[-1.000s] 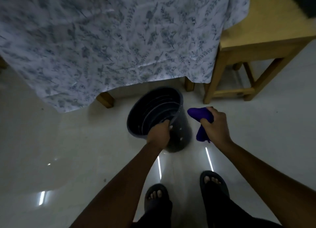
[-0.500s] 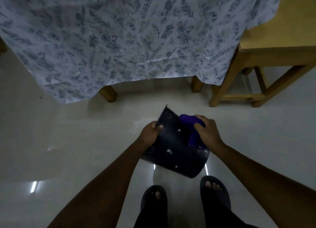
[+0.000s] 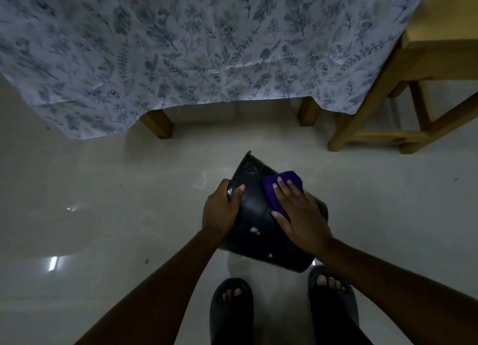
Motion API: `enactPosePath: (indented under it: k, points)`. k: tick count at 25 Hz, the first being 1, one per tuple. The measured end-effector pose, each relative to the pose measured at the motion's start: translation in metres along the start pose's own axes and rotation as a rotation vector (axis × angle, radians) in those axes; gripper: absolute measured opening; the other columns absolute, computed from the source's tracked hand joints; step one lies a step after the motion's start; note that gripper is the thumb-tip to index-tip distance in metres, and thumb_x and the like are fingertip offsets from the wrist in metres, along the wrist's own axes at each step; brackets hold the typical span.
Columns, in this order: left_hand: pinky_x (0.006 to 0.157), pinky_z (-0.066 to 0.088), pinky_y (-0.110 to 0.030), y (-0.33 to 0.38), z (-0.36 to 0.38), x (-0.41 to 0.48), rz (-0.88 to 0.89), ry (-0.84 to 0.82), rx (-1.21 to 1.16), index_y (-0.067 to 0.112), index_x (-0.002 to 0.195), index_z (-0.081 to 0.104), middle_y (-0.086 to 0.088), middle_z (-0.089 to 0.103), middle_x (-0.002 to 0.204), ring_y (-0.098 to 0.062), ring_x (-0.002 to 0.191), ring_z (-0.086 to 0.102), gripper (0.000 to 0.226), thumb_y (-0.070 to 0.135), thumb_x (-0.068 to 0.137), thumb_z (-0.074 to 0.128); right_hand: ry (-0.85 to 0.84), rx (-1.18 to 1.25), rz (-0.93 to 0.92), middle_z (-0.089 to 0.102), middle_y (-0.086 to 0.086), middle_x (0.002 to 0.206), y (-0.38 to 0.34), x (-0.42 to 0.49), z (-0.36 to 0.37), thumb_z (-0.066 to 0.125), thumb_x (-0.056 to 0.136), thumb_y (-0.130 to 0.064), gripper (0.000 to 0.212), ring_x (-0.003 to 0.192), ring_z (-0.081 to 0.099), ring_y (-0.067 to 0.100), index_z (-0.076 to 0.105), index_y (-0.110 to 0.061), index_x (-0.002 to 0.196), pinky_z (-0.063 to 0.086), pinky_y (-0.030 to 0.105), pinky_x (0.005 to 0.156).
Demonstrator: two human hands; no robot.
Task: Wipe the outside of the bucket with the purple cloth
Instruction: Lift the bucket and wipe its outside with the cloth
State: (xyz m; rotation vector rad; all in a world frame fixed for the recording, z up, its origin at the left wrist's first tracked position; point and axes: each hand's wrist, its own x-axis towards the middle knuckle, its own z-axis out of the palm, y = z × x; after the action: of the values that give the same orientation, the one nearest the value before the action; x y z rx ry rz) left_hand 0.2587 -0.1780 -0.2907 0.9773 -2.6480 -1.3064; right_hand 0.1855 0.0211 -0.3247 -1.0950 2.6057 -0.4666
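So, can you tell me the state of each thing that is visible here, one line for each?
bucket: tipped over, lifted, outside facing up.
purple cloth: pressed flat on the bucket's side.
left hand: gripping the bucket's rim.
right hand: open, palm on the cloth.
tablecloth: hanging over the table edge.
stool: upright on the floor.

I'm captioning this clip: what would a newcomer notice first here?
At centre, a dark bucket tipped on its side, the left hand gripping its rim and the right hand pressing a purple cloth flat on its wall. Behind, a leaf-print sheet drapes down.
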Motion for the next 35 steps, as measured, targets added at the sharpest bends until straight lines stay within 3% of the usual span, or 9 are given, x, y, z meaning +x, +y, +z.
enactPosePath:
  k: [4, 6, 9, 11, 16, 22, 28, 33, 35]
  points:
    - [0.075, 0.056, -0.034, -0.004, -0.002, 0.001, 0.025, 0.012, 0.018, 0.016, 0.105, 0.057, -0.003, 0.071, 0.098, -0.020, 0.085, 0.067, 0.029, 0.043, 0.097, 0.047, 0.007, 0.232, 0.298, 0.034, 0.000, 0.156, 0.021, 0.041, 0.001, 0.023, 0.097, -0.056, 0.063, 0.139, 0.039, 0.022, 0.022, -0.027, 0.152, 0.037, 0.047, 0.110]
    - [0.074, 0.056, -0.033, -0.004, -0.001, 0.004, 0.026, 0.006, 0.045, 0.018, 0.104, 0.056, -0.001, 0.070, 0.097, -0.021, 0.085, 0.067, 0.029, 0.045, 0.097, 0.046, 0.013, 0.255, 0.389, 0.032, 0.000, 0.157, 0.021, 0.035, 0.001, 0.019, 0.096, -0.057, 0.063, 0.141, 0.037, 0.025, 0.021, -0.028, 0.152, 0.034, 0.047, 0.112]
    - [0.075, 0.057, -0.037, -0.002, 0.001, 0.010, 0.021, 0.004, 0.091, 0.021, 0.102, 0.056, -0.002, 0.071, 0.096, -0.022, 0.084, 0.068, 0.033, 0.051, 0.096, 0.044, 0.051, -0.011, 0.124, 0.024, 0.001, 0.160, -0.027, -0.022, 0.014, 0.022, 0.097, -0.049, 0.059, 0.146, 0.022, 0.030, 0.019, -0.029, 0.152, 0.027, 0.052, 0.112]
    - [0.076, 0.058, -0.038, -0.001, 0.003, 0.015, 0.020, 0.009, 0.098, 0.021, 0.102, 0.056, -0.003, 0.071, 0.095, -0.021, 0.083, 0.068, 0.033, 0.050, 0.096, 0.043, 0.066, -0.009, 0.035, 0.024, 0.000, 0.160, -0.035, -0.018, 0.022, 0.024, 0.098, -0.045, 0.056, 0.147, 0.020, 0.030, 0.020, -0.029, 0.152, 0.025, 0.053, 0.111]
    - [0.071, 0.052, -0.032, 0.008, 0.004, 0.017, 0.019, 0.020, 0.127, 0.020, 0.098, 0.055, -0.002, 0.069, 0.092, -0.022, 0.081, 0.065, 0.029, 0.046, 0.097, 0.044, 0.047, 0.258, 0.366, 0.041, 0.006, 0.152, 0.003, 0.043, 0.000, 0.027, 0.100, -0.042, 0.057, 0.136, 0.043, 0.025, 0.024, -0.018, 0.151, 0.037, 0.048, 0.109]
    - [0.074, 0.055, -0.034, 0.000, 0.002, 0.014, 0.020, 0.016, 0.118, 0.021, 0.101, 0.055, -0.002, 0.069, 0.093, -0.020, 0.083, 0.066, 0.028, 0.046, 0.098, 0.043, 0.076, 0.059, 0.093, 0.034, 0.001, 0.156, -0.025, -0.007, 0.018, 0.031, 0.098, -0.046, 0.054, 0.144, 0.030, 0.026, 0.030, -0.025, 0.148, 0.030, 0.050, 0.109]
    - [0.077, 0.055, -0.036, 0.008, -0.001, 0.014, 0.018, -0.021, 0.113, 0.021, 0.102, 0.054, -0.003, 0.070, 0.096, -0.022, 0.085, 0.066, 0.030, 0.048, 0.098, 0.042, -0.024, 0.318, 0.437, 0.028, 0.004, 0.159, 0.014, 0.039, -0.002, 0.029, 0.101, -0.044, 0.057, 0.141, 0.034, 0.026, 0.022, -0.022, 0.152, 0.031, 0.045, 0.111]
    - [0.073, 0.055, -0.033, -0.003, -0.002, 0.010, 0.038, -0.012, 0.130, 0.021, 0.103, 0.055, -0.002, 0.070, 0.095, -0.020, 0.083, 0.067, 0.029, 0.046, 0.098, 0.041, 0.053, 0.094, 0.036, 0.025, 0.000, 0.160, -0.032, -0.001, 0.015, 0.021, 0.099, -0.049, 0.055, 0.147, 0.021, 0.025, 0.023, -0.030, 0.150, 0.022, 0.048, 0.112]
    - [0.073, 0.055, -0.033, -0.002, -0.002, 0.008, 0.045, -0.007, 0.108, 0.021, 0.103, 0.055, -0.002, 0.070, 0.095, -0.019, 0.084, 0.066, 0.028, 0.045, 0.098, 0.042, 0.034, 0.192, 0.106, 0.029, 0.000, 0.158, -0.021, 0.037, 0.007, 0.017, 0.099, -0.050, 0.056, 0.145, 0.026, 0.023, 0.023, -0.028, 0.151, 0.026, 0.047, 0.115]
